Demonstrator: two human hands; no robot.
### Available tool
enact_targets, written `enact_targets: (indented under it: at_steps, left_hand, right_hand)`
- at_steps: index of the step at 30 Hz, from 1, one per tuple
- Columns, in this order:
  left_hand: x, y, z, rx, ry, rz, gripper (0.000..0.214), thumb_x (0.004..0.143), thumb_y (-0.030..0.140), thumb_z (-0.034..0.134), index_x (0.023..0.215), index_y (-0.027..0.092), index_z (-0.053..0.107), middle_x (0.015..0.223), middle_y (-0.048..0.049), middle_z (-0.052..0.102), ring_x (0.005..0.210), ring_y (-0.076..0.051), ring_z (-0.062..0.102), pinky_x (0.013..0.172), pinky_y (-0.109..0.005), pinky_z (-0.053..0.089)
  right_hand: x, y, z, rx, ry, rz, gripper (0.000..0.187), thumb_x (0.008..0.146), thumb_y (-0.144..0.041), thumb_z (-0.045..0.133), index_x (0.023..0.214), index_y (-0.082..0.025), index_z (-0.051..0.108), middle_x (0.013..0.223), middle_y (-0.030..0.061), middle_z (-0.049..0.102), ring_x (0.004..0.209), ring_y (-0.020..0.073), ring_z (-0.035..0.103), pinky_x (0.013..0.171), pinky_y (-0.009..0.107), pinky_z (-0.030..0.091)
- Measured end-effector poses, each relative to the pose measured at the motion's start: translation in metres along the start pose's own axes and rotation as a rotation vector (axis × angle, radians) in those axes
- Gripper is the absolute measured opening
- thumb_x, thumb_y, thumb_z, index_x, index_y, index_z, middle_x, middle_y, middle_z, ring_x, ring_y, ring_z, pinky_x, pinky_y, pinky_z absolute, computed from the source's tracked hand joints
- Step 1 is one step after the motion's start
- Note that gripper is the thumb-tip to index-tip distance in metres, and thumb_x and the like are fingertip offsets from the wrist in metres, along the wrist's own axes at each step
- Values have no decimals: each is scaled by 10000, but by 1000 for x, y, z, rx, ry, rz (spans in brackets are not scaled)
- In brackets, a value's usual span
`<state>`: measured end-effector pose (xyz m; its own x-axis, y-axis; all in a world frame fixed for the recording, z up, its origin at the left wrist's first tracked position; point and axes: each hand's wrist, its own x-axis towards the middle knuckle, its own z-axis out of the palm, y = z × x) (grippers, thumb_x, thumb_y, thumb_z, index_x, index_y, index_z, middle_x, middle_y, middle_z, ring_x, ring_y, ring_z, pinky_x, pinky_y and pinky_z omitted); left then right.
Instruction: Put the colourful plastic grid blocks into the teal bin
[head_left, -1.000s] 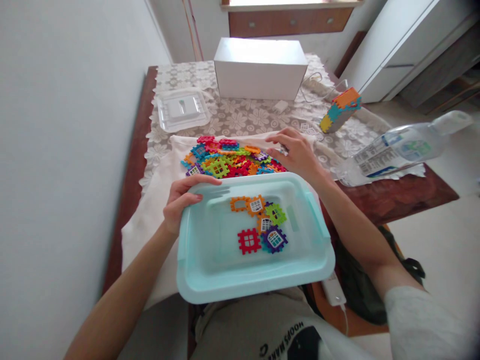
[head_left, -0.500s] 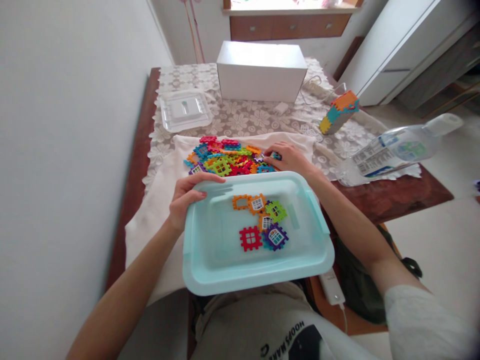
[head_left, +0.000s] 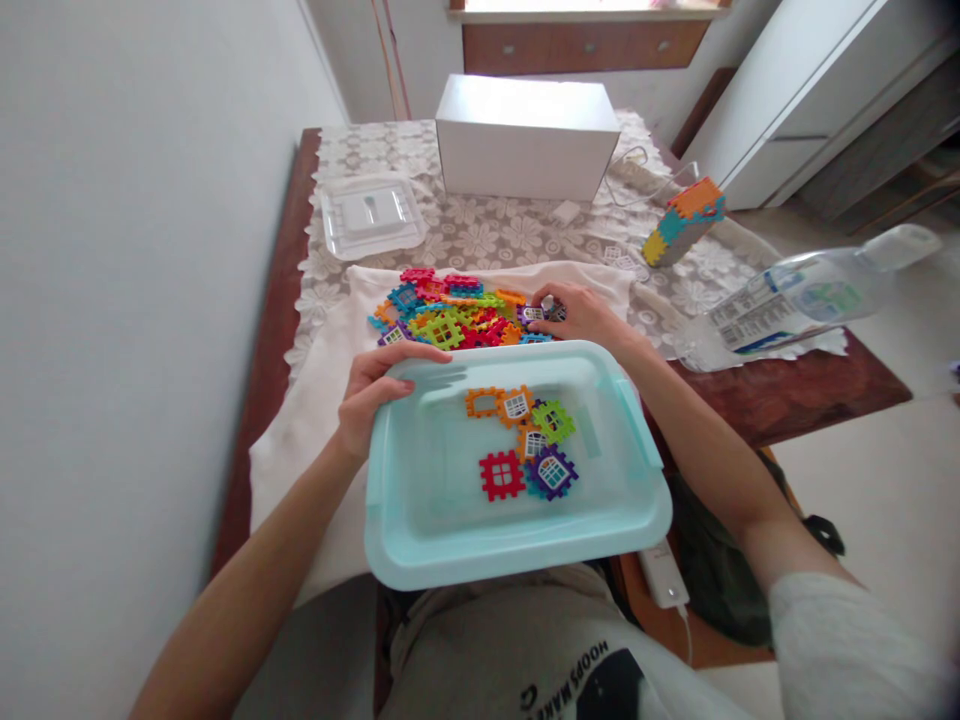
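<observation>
A pale turquoise plastic bin (head_left: 420,480) is tilted toward me in front of my body. My left hand (head_left: 375,395) is closed over its far left rim, thumb inside. Inside lie several interlocking building tiles: a red one (head_left: 502,476), a purple one with a white window (head_left: 553,471), a green one (head_left: 553,421) and orange ones. Beyond the rim is a heap of colourful tiles (head_left: 442,328). At the heap's right end my right hand (head_left: 574,314) curls its thumb and fingers round a small window tile (head_left: 556,310), partly hidden. A purple window tile (head_left: 531,314) lies beside its fingertips.
The heap rests on a white cloth (head_left: 307,450) over a lace tablecloth. Behind stand a white box (head_left: 525,150) and a clear plastic lid (head_left: 373,218). To the right are an assembled tile block (head_left: 684,222) and a large clear bottle (head_left: 802,295).
My right hand's fingers have shifted slightly at the heap's right end, and more of the window tiles by them shows. The left hand and bin are nearly unchanged.
</observation>
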<state>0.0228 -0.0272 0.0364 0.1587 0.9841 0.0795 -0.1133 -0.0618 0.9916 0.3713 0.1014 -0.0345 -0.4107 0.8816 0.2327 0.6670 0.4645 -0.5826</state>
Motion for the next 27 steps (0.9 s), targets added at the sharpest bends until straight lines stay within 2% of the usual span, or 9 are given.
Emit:
enact_targets:
  at_steps: [3, 5, 9, 11, 15, 18, 21, 24, 27]
  left_hand:
    - [0, 0, 0, -3, 0, 0, 392, 649, 290, 702, 927, 228, 971, 925, -55, 904, 846, -239, 764, 734, -290, 560]
    - [0, 0, -1, -9, -4, -4, 388, 650, 290, 707, 927, 232, 972, 928, -51, 905, 848, -233, 764, 734, -280, 560]
    - [-1, -2, -2, -1, -13, 3, 395, 665, 290, 700, 945, 231, 973, 922, -54, 898, 838, -249, 751, 716, -301, 569]
    - [-2, -3, -2, 9, -11, 16, 399, 674, 285, 693, 952, 228, 973, 928, -59, 897, 853, -262, 751, 725, -317, 579]
    - [-2, -3, -3, -2, -12, 22, 400, 673, 274, 695, 955, 228, 975, 950, -60, 903, 871, -255, 757, 752, -309, 581]
    - [-2, -3, -3, -12, -16, 8, 405, 656, 268, 704, 954, 227, 976, 940, -55, 903, 847, -238, 747, 739, -296, 565]
    - [-1, -2, -2, -7, -10, 3, 400, 651, 276, 707, 945, 220, 973, 930, -60, 899, 832, -245, 743, 725, -309, 559]
    - [-2, -2, -2, 6, -5, 3, 393, 662, 281, 704, 945, 219, 969, 932, -65, 895, 845, -259, 747, 727, -322, 563]
    - [-2, -2, -1, 9, -3, -2, 396, 666, 288, 697, 948, 224, 968, 928, -63, 893, 842, -259, 744, 722, -324, 562]
  right_hand:
    - [-1, -4, 2, 8, 60, -64, 373, 902, -352, 896, 1257, -277, 812, 1254, 102, 815, 1182, 360, 754, 1039, 527, 596]
    - [-2, -8, 1, 15, 125, -106, 387, 913, -360, 864, 1288, -281, 813, 1249, 104, 792, 1187, 357, 730, 1052, 529, 584]
    - [-1, -14, -6, 90, 272, -155, 266, 959, -423, 797, 1172, -270, 842, 1069, 85, 760, 1050, 314, 681, 1006, 495, 551]
    - [0, -15, -8, 195, 296, -131, 276, 973, -496, 786, 1111, -264, 845, 961, 59, 728, 935, 274, 647, 911, 446, 534]
    - [3, -14, -6, 502, 270, -15, 497, 930, -748, 791, 1042, -265, 822, 903, 21, 712, 820, 216, 600, 761, 366, 484]
    - [6, -16, -6, 748, 306, 66, 661, 835, -928, 769, 963, -280, 760, 930, 26, 726, 783, 206, 598, 655, 337, 461]
    - [6, -23, -13, 898, 387, 49, 728, 833, -1013, 690, 891, -288, 659, 914, 48, 701, 772, 218, 612, 604, 345, 467]
    - [2, -32, -19, 843, 375, -13, 681, 897, -970, 680, 887, -291, 631, 847, 33, 663, 711, 203, 561, 604, 347, 455]
    - [-3, -36, -14, 552, 263, -67, 564, 963, -844, 737, 971, -280, 740, 878, 34, 713, 752, 207, 587, 686, 357, 486]
